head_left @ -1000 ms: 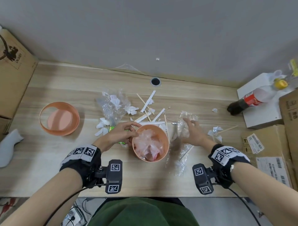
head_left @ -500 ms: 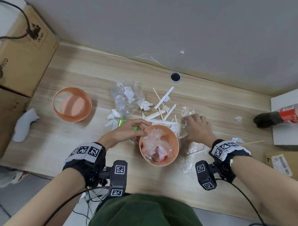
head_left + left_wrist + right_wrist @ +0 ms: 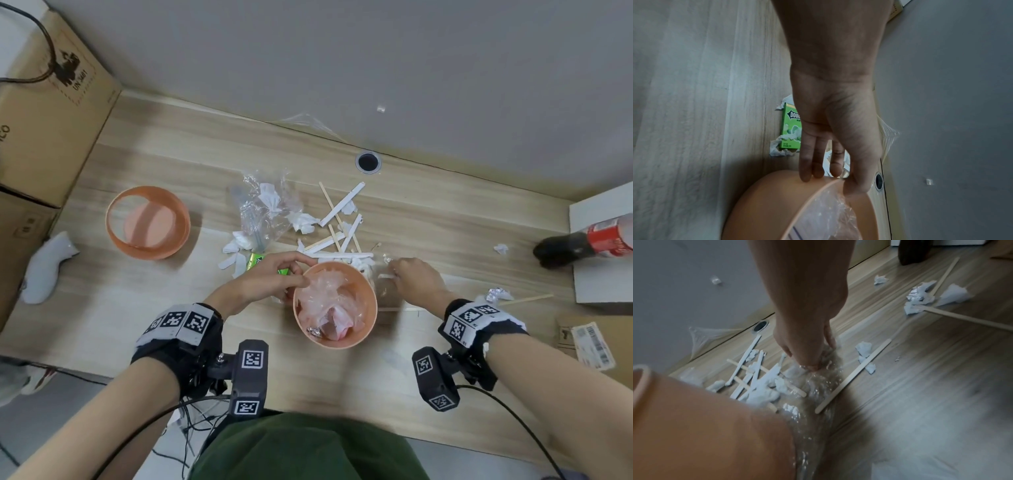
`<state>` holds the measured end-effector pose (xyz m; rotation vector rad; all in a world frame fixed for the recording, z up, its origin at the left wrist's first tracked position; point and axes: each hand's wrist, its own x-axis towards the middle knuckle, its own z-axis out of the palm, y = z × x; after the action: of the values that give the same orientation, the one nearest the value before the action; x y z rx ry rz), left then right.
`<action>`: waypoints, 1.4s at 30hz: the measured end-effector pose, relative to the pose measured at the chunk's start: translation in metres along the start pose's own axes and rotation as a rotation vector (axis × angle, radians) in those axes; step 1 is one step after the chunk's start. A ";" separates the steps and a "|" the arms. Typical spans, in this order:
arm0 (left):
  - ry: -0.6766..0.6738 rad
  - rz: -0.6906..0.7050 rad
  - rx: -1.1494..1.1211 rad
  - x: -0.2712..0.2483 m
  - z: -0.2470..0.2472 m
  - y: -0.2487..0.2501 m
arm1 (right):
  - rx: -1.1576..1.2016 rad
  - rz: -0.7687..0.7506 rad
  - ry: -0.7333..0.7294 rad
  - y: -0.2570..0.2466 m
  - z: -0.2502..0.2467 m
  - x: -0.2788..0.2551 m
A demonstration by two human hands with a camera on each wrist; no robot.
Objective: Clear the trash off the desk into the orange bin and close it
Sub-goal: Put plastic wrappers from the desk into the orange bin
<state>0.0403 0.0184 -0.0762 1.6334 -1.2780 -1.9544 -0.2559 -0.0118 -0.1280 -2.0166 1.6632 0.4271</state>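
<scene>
Steadying the round orange plastic bin (image 3: 335,305) with your left hand (image 3: 270,281), you've got the thumb hooked inside the rim and the fingers curled against the outer wall, so that grip is clamped on the bin near the desk's front edge. Your right hand (image 3: 416,277) is down just beside it, fingers bunched on a crumpled sheet of clear plastic film (image 3: 818,386). Crinkled plastic and a bit of foil are already in the bin, so I'd call this partway. Plenty left on the wooden desk (image 3: 171,164): the flat wooden sticks and white paper strips (image 3: 339,229), a clear bag stuffed with tissue (image 3: 263,209), a green gum box (image 3: 791,128), and foil scraps (image 3: 498,294) on your right. The orange ring-shaped lid (image 3: 147,222) sits well apart to your left, so closing comes last.
</scene>
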 end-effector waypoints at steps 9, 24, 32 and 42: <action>-0.015 0.007 0.020 -0.004 0.001 0.002 | 0.399 0.076 0.187 0.023 -0.056 -0.033; -0.005 0.016 0.035 -0.017 0.017 0.013 | 0.078 -0.160 0.402 -0.093 -0.074 -0.089; -0.001 0.018 -0.008 -0.016 0.015 0.009 | -0.020 -0.170 0.432 -0.080 -0.090 -0.098; -0.034 0.015 -0.023 -0.019 0.014 0.010 | -0.112 -0.421 0.009 -0.127 -0.046 -0.070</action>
<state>0.0305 0.0318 -0.0568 1.5814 -1.2721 -1.9888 -0.1492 0.0382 -0.0317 -2.3755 1.1924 0.3646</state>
